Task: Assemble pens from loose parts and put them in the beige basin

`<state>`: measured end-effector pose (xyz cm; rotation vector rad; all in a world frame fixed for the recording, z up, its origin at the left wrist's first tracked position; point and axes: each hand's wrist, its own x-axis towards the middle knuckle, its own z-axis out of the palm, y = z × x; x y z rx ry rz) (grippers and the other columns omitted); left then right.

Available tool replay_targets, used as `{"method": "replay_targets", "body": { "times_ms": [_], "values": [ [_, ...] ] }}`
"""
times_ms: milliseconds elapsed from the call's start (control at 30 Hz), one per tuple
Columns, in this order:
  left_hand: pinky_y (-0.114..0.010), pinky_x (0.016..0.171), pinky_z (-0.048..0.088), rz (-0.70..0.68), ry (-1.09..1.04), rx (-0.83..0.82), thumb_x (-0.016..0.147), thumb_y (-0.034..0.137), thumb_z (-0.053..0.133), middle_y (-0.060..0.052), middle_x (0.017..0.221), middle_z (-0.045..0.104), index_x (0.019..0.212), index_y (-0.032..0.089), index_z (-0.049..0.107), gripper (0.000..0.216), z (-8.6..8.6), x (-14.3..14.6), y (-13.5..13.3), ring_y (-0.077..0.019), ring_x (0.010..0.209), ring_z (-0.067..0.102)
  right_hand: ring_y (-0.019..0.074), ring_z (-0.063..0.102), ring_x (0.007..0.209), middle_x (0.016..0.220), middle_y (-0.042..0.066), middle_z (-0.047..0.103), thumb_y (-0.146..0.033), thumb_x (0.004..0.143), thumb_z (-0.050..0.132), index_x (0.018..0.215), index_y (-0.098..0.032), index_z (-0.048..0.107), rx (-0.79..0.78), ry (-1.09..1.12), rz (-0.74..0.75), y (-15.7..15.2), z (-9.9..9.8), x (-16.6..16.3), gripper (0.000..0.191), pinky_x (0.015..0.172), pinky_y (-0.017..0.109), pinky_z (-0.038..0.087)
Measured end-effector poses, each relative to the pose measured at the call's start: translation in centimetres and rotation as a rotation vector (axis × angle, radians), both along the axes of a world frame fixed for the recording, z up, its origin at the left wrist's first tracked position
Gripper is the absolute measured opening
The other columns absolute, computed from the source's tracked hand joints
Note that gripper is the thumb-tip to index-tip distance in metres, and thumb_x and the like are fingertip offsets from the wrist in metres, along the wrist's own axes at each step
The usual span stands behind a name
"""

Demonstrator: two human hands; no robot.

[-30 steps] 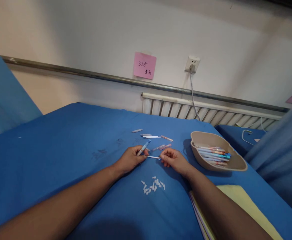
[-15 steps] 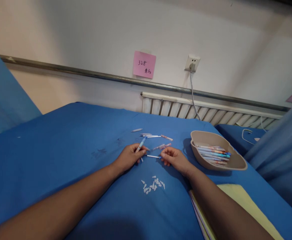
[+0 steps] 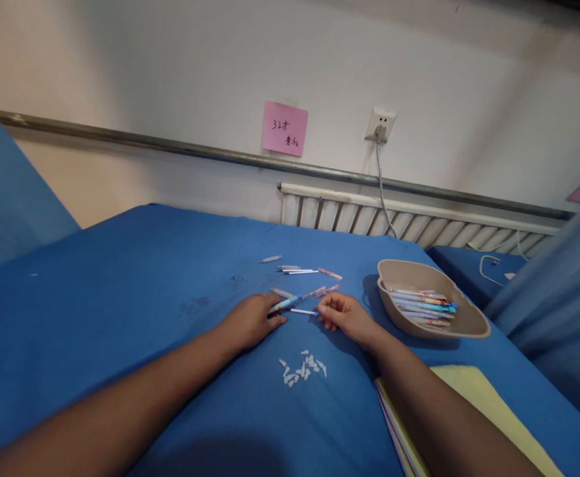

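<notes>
My left hand [image 3: 251, 322] is closed on the rear end of a blue pen barrel [image 3: 287, 303], which lies low over the cloth and points right towards some pinkish pen parts [image 3: 326, 290]. The thumb and fingertips sit close to the cloth. A thin white pen refill [image 3: 302, 311] with a blue end is pinched between the thumb and fingers of my right hand [image 3: 343, 316]; its other end reaches towards my left hand. Behind the barrel is a greyish pen part [image 3: 281, 292]. Nearer to me, several small white cone-shaped pen tips [image 3: 304, 368] lie in a loose pile.
More refills [image 3: 300, 271], a grey barrel [image 3: 271, 259] and a pinkish pen part [image 3: 330, 273] lie farther back. At right stands a beige basket [image 3: 476, 324] with several pens. A yellow pad [image 3: 463, 384] lies under my right forearm on the blue cloth [image 3: 121, 285].
The blue barrel has swung from steeply tilted to nearly flat, its front pointing right. My left hand has turned palm down and moved slightly left. My right hand has hardly moved.
</notes>
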<state>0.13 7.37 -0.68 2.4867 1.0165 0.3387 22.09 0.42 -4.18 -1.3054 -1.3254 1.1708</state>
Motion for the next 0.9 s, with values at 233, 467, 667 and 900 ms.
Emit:
{"method": "replay_targets", "body": {
  "times_ms": [233,467,667,900],
  "values": [
    [-0.025,0.059,0.033,-0.02,0.008,-0.008,0.075,0.03,0.055,-0.001,0.074,0.064,0.077,0.022,0.063,0.011,0.56,-0.21,0.04,-0.0169,0.066,0.056,0.0071,0.05,0.048,0.062,-0.003,0.058,-0.056,0.07,0.062,0.075,-0.018,0.053,0.002,-0.014,0.014,0.12,-0.37,0.23,0.04,0.045,0.019,0.036],
    [-0.025,0.057,0.033,0.072,0.022,0.001,0.073,0.033,0.06,-0.001,0.075,0.065,0.08,0.022,0.062,0.013,0.58,-0.31,0.05,-0.0178,0.067,0.057,0.0071,0.05,0.048,0.062,-0.003,0.058,-0.056,0.07,0.062,0.076,-0.018,0.053,0.006,-0.019,0.016,0.24,-0.51,0.31,0.04,0.045,0.019,0.037],
    [-0.024,0.055,0.031,0.076,0.052,-0.001,0.077,0.03,0.053,-0.002,0.071,0.064,0.079,0.022,0.06,0.012,0.61,-0.52,0.45,-0.0182,0.065,0.056,0.0068,0.05,0.048,0.063,-0.002,0.058,-0.056,0.07,0.062,0.076,-0.017,0.053,0.007,-0.013,0.01,0.18,-0.41,0.28,0.04,0.045,0.019,0.037],
    [-0.025,0.061,0.035,0.066,0.01,-0.033,0.074,0.034,0.058,-0.002,0.08,0.066,0.087,0.022,0.063,0.018,0.42,-0.28,0.17,-0.0193,0.073,0.059,0.0069,0.05,0.048,0.062,-0.003,0.058,-0.055,0.07,0.062,0.075,-0.018,0.053,-0.002,-0.013,0.01,0.08,-0.22,0.23,0.039,0.046,0.019,0.037]
  ]
}}
